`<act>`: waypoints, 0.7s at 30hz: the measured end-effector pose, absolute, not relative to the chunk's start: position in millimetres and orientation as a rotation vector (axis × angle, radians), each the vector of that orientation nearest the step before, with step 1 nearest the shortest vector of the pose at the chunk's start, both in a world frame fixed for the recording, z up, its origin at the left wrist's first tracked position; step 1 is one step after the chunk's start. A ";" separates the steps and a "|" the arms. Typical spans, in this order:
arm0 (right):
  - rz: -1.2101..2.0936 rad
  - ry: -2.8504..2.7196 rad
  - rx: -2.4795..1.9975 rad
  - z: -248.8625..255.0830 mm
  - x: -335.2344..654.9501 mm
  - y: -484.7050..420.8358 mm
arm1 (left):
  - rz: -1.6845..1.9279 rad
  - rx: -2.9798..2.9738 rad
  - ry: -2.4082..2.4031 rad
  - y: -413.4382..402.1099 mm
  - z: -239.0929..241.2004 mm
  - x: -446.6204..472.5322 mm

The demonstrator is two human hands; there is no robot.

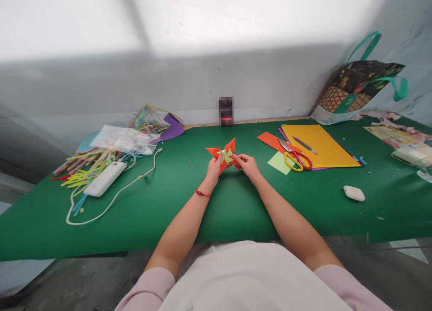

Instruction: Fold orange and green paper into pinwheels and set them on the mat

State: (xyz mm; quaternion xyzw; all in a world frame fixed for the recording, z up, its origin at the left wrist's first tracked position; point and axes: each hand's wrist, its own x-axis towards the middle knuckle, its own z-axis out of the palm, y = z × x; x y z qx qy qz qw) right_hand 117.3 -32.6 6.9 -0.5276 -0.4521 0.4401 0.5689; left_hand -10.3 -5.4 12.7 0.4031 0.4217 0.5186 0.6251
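Between my hands, above the green table, is an orange folded-paper pinwheel (231, 145) with pointed arms and a light green centre. My left hand (213, 168) pinches its lower left side, the thumb lying near the green middle. A red braided bracelet (203, 193) circles that wrist. My right hand (247, 165) grips the pinwheel's right arm between thumb and fingers. The lower part of the pinwheel is partly covered by my fingers.
On the right lie scissors (294, 160), yellow paper (312, 149), a pen (304, 145) and a white case (354, 193). Left are paper strips (97, 160), a white power bank (105, 178) and its cable. A phone (226, 112) leans on the wall; a bag (349, 92) stands back right.
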 end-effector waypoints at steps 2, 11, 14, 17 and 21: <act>1.042 -1.065 -1.233 7.1 115.8 -33.3 | 1.202 0.930 0.983 -4.7 12.7 -11.4; 0.996 -1.118 -1.240 4.9 117.0 -34.7 | 1.198 0.961 0.998 -5.0 9.5 -13.5; 0.982 -1.112 -1.233 5.2 116.4 -35.5 | 1.196 0.962 0.996 -6.7 9.5 -11.2; 0.996 -1.095 -1.228 5.7 115.1 -36.5 | 1.198 0.967 0.997 -8.4 10.2 -9.6; 1.024 -1.085 -1.228 5.8 113.7 -36.6 | 1.193 0.985 0.998 -8.2 11.2 -11.0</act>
